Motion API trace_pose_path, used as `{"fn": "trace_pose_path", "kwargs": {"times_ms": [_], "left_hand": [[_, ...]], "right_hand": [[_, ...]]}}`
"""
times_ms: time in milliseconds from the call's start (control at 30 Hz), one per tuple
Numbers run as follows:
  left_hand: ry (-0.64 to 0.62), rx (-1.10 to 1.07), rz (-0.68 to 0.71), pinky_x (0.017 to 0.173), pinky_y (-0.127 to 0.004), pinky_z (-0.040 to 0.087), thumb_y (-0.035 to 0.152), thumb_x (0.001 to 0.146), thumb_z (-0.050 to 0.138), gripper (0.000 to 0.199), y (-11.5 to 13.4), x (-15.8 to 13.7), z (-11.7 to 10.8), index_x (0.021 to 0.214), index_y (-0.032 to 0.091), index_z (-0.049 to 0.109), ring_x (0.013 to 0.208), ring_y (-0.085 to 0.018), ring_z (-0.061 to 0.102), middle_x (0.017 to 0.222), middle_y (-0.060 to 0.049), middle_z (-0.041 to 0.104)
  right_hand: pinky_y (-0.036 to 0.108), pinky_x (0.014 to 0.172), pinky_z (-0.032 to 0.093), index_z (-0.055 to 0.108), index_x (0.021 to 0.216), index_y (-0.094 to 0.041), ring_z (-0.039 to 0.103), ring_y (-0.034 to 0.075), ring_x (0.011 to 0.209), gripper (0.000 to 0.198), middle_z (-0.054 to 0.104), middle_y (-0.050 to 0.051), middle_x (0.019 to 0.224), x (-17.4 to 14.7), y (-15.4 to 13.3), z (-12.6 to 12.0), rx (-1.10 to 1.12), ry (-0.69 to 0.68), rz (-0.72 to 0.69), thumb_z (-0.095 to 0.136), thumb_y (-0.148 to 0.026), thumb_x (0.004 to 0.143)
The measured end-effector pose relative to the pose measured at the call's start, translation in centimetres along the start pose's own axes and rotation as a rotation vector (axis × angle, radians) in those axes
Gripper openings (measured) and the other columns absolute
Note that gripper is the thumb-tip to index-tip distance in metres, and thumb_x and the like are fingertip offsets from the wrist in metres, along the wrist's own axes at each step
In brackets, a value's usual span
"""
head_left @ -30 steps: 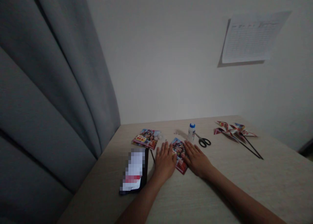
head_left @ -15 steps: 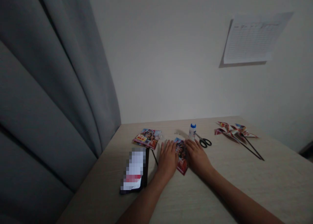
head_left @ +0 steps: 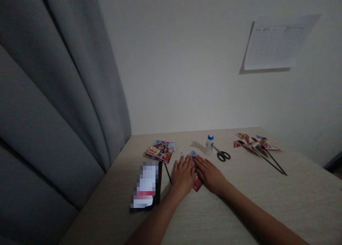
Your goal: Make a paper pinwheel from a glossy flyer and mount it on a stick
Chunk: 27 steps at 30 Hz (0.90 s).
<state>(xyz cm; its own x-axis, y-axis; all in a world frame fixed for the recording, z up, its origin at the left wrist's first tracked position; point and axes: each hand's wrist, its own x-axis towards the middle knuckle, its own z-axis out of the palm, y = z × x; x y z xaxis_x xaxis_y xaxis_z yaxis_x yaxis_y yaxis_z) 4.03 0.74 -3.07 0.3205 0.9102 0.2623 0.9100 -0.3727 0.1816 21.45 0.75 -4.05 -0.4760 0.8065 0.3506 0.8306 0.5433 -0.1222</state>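
Observation:
A folded piece of printed, mostly red paper (head_left: 197, 183) lies on the table between my hands, partly covered by them. Flat on its left side rests my left hand (head_left: 183, 173), fingers stretched out and pointing away from me. My right hand (head_left: 210, 173) presses on the paper from the right, also flat, its fingertips close to those of the left. Just beyond the hands stand a glue bottle with a blue cap (head_left: 209, 146) and black-handled scissors (head_left: 223, 156). A thin dark stick (head_left: 168, 173) lies beside my left hand.
Left of the hands lie a phone (head_left: 145, 188) with a blurred screen and a stack of printed paper squares (head_left: 159, 151). Paper pinwheels (head_left: 255, 143) on dark sticks rest at the right. A grey curtain (head_left: 66, 77) borders the left side; a printed sheet (head_left: 275, 45) hangs on the wall.
My right hand has slid left across the paper, so the gap between my hands is narrower and less of the print shows. My left hand has barely moved.

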Motion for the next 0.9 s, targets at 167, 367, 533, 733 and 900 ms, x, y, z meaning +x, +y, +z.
{"fn": "trace_pose_path", "kwargs": {"times_ms": [167,367,533,733,900], "left_hand": [[-0.013,0.001,-0.032,0.125,-0.055,0.024,0.041,0.103,0.036,0.054,-0.3,-0.1,-0.2,0.155,0.03,0.043,0.153,-0.028,0.03,0.163,-0.003,0.038],[-0.051,0.01,-0.045,0.126,-0.051,0.023,0.051,0.103,0.032,0.06,-0.8,-0.2,-0.8,0.156,0.023,0.04,0.154,-0.027,0.026,0.165,-0.008,0.033],[-0.079,0.005,0.038,0.126,-0.051,0.022,0.049,0.105,0.031,0.06,-1.6,-0.5,-1.1,0.157,0.021,0.037,0.155,-0.025,0.023,0.166,-0.01,0.03],[-0.219,-0.131,0.098,0.126,-0.053,0.019,0.038,0.102,0.044,0.061,-2.3,-0.3,-3.1,0.159,0.021,0.032,0.156,-0.025,0.021,0.167,-0.01,0.029],[-0.211,-0.304,0.132,0.125,-0.045,0.027,0.037,0.093,0.063,0.056,-2.9,0.1,-4.1,0.146,0.022,0.053,0.148,-0.027,0.038,0.157,-0.011,0.047]], "right_hand": [[0.05,0.12,0.035,0.041,0.155,-0.016,0.037,0.024,0.15,0.052,0.038,0.014,0.161,-0.3,0.3,-0.5,-0.077,-0.04,0.024,0.034,-0.032,0.106],[0.048,0.122,0.033,0.038,0.156,-0.012,0.036,0.024,0.15,0.061,0.037,0.015,0.161,-0.7,1.0,-1.1,-0.064,-0.08,0.074,0.033,-0.047,0.106],[0.048,0.123,0.032,0.035,0.157,-0.012,0.033,0.023,0.152,0.063,0.035,0.015,0.162,-0.8,1.3,-1.4,-0.014,-0.094,0.058,0.031,-0.049,0.106],[0.049,0.123,0.032,0.038,0.156,-0.014,0.036,0.025,0.15,0.063,0.041,0.015,0.16,-0.6,1.9,-1.6,0.132,-0.081,0.076,0.041,-0.049,0.103],[0.05,0.121,0.037,0.056,0.145,-0.017,0.048,0.029,0.142,0.052,0.056,0.015,0.149,0.0,2.3,-2.1,0.245,0.018,0.022,0.056,-0.041,0.098]]}}
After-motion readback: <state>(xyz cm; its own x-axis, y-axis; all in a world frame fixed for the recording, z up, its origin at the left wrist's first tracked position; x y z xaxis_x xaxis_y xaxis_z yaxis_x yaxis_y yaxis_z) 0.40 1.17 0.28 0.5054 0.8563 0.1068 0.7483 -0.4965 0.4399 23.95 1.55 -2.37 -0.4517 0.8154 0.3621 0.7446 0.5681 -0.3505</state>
